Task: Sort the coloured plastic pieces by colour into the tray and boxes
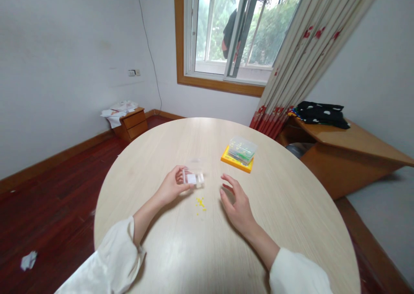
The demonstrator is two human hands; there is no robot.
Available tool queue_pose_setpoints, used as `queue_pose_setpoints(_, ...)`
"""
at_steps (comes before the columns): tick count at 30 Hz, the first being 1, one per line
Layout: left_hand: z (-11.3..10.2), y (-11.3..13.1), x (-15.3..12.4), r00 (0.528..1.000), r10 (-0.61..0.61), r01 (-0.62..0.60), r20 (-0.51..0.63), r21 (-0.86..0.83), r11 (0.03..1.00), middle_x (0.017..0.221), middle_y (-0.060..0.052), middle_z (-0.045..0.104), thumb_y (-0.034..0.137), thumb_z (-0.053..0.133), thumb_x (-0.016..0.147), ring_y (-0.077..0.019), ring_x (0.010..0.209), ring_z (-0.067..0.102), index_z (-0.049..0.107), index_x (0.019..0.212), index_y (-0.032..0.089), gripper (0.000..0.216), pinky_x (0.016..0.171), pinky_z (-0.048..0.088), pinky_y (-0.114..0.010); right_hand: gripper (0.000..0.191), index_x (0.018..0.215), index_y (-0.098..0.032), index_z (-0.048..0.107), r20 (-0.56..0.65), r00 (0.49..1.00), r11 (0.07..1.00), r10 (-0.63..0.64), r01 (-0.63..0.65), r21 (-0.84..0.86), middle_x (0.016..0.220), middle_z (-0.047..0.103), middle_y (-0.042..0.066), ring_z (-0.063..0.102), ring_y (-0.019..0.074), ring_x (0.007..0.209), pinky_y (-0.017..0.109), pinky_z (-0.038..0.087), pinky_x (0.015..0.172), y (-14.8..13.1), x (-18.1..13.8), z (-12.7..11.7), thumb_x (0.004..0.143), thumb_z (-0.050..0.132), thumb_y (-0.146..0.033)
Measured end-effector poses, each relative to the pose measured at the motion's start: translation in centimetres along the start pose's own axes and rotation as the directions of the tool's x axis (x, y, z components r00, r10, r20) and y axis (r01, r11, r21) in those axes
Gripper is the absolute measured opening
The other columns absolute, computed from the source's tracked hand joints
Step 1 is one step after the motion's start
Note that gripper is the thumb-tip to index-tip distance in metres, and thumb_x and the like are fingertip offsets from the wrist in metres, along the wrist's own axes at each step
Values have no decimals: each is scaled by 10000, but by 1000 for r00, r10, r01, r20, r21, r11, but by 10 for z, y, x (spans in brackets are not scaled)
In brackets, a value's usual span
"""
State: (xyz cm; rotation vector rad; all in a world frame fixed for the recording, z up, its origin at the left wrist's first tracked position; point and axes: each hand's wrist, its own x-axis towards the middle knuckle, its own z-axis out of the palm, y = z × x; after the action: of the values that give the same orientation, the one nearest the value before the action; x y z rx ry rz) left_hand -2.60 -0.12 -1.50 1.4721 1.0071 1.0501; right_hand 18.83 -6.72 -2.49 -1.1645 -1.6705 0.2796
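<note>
My left hand (172,186) is closed around a small clear plastic box (193,178), holding it tilted just above the round wooden table (155,156). A little heap of tiny yellow beads (201,204) lies on the table right below the box. My right hand (236,201) hovers to the right of the beads with fingers spread and nothing in it. Farther back stands a clear lidded container (242,148) with yellow and green bits inside, resting on an orange-yellow board (236,163).
A low wooden desk (352,149) with dark folded cloth (321,113) stands to the right under a curtain (300,57). A small wooden drawer unit (131,123) with papers sits by the left wall. A crumpled paper scrap (28,260) lies on the red floor.
</note>
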Motion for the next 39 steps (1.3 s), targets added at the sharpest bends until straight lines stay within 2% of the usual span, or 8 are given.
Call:
queue_pose_setpoints(8,-34,-10,22,931,76,60,-357,355,933,1065,-142,668,305,745,587,-264,1029,598,655,952,119,420,947,419,-419,334,1204,-209,493,75,997,1000,-3,5,-31,1119,604,115,595,200,1028,385,544,839,-2,0,1,873,453,-196)
queue_pose_setpoints(13,-46,-23,28,916,184,146,-356,725,673,1146,-154,626,427,718,628,-318,1134,511,678,982,153,449,1023,261,-522,321,1184,-215,512,85,996,997,-34,40,-72,1098,607,106,585,203,1027,398,518,863,0,-2,1,873,441,-180)
queue_pose_setpoints(18,-48,-25,26,923,117,269,-366,833,484,1218,-171,560,531,618,704,-359,1191,430,666,1035,196,473,1020,178,-587,292,1130,-219,549,26,981,946,-190,190,-263,1074,599,109,552,226,1054,440,461,902,13,14,-6,869,432,-163)
queue_pose_setpoints(21,-49,-25,25,931,74,294,-357,856,426,1228,-217,533,561,596,704,-378,1202,406,621,1082,146,563,1013,185,-594,333,1184,-208,524,-88,963,860,-256,185,-476,1170,551,137,504,271,1127,495,408,927,31,34,-14,858,460,-198)
queue_pose_setpoints(27,-48,-31,25,884,121,343,-452,802,490,1307,-278,427,547,651,641,-387,1252,360,377,1303,21,889,1050,175,-556,558,1373,-156,333,-230,964,730,-134,-61,-680,1393,357,222,281,349,1324,589,260,1012,74,64,-36,869,465,-357)
queue_pose_setpoints(30,-45,-25,23,838,229,287,-495,757,587,1297,-234,441,504,641,667,-361,1248,368,364,1300,59,821,1059,194,-538,592,1374,-175,335,-269,957,730,-108,-107,-675,1419,324,215,245,353,1344,596,250,1014,89,72,-41,857,477,-425)
queue_pose_setpoints(35,-37,-4,15,759,431,-18,-488,646,763,1028,-110,583,399,480,797,-240,1022,534,529,980,164,302,919,403,-364,638,1319,-137,390,-325,944,801,-54,-153,-578,1400,355,241,266,350,1334,581,245,1019,103,86,-37,814,516,-506)
queue_pose_setpoints(39,-28,3,9,836,385,-105,-391,575,811,605,15,497,373,419,809,-148,637,508,429,613,202,260,650,402,-261,600,1248,-137,416,-345,938,856,38,-208,-472,1279,507,209,441,320,1201,579,215,1029,111,94,-38,795,522,-516)
